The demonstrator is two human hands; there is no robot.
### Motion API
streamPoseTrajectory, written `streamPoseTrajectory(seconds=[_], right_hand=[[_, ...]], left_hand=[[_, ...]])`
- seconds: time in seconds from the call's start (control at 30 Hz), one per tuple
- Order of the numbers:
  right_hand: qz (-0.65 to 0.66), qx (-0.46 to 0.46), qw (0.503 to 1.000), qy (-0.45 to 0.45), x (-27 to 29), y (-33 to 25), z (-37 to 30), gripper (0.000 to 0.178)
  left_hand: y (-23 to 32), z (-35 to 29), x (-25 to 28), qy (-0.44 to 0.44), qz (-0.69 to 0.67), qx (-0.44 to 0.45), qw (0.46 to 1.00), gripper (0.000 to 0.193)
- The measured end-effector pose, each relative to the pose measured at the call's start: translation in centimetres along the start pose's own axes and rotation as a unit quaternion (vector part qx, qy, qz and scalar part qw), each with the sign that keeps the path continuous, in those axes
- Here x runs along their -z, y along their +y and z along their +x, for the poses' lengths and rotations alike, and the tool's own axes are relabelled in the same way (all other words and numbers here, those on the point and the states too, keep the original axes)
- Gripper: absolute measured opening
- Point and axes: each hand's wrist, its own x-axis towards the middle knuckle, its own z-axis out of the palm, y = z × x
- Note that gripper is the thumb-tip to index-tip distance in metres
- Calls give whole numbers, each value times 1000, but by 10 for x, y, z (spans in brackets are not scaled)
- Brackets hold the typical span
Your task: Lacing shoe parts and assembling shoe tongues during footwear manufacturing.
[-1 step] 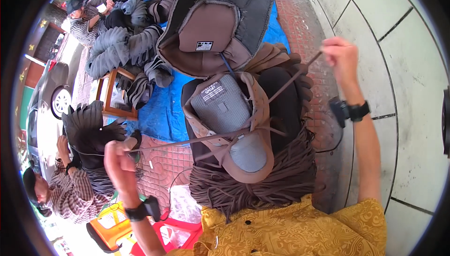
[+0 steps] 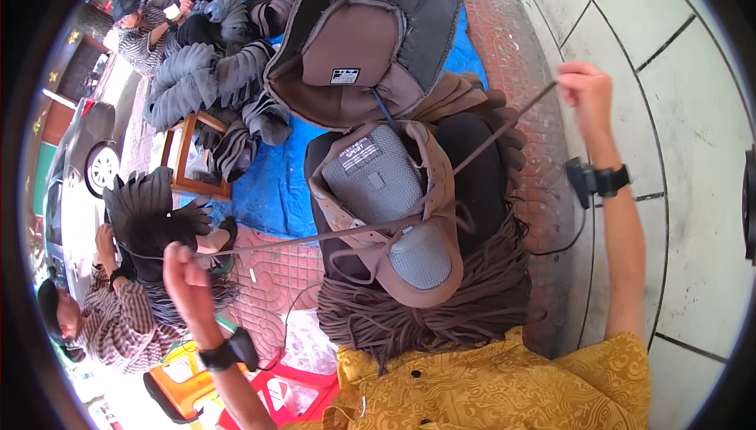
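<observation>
A brown shoe upper (image 2: 439,164) with a grey mesh tongue (image 2: 376,186) lies across my lap, its toe toward me. One brown shoelace (image 2: 315,239) runs through its eyelets, and a slack loop hangs beside the toe. My left hand (image 2: 189,282), out to the left, pinches one stretch of the lace and holds it taut. Raised at the far right, my right hand (image 2: 587,103) is closed on the other stretch, which slants up from the shoe's right side. Under the toe, a thick bundle of brown laces (image 2: 425,328) covers my lap.
Beyond the shoe stands a larger dark upper (image 2: 350,48) with a label inside. Stacked grey uppers (image 2: 189,83) and a wooden-framed stool (image 2: 185,154) are on the blue tarp (image 2: 276,194). A pale wall (image 2: 701,194) rises at right. Co-workers sit at left.
Both my hands have moved slightly farther outward, drawing the lace wider apart. The slack lace near the toe has shifted, with a loop now showing on its left.
</observation>
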Motion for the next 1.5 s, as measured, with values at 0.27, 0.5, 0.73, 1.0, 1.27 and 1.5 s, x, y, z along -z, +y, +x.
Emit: streamPoseTrajectory(seconds=[0.27, 0.5, 0.73, 1.0, 1.27, 1.5], right_hand=[[-109, 37, 985, 125, 139, 28, 82, 18], [-252, -16, 949, 190, 193, 53, 98, 20], [-421, 137, 893, -79, 60, 25, 21, 33], [-243, 256, 847, -397, -85, -20, -103, 24], [-140, 237, 874, -400, -81, -4, -99, 12], [-242, 376, 804, -391, -71, -28, -69, 12]], left_hand=[[68, 43, 212, 32, -37, -157, 986, 13], [65, 54, 241, 204, 56, -123, 970, 15], [20, 16, 4, 58, 639, -330, 693, 22], [-53, -84, -141, -306, 598, -266, 692, 35], [-74, -76, -129, -349, 530, -192, 749, 21], [-31, -69, -128, -437, 646, -280, 560, 12]])
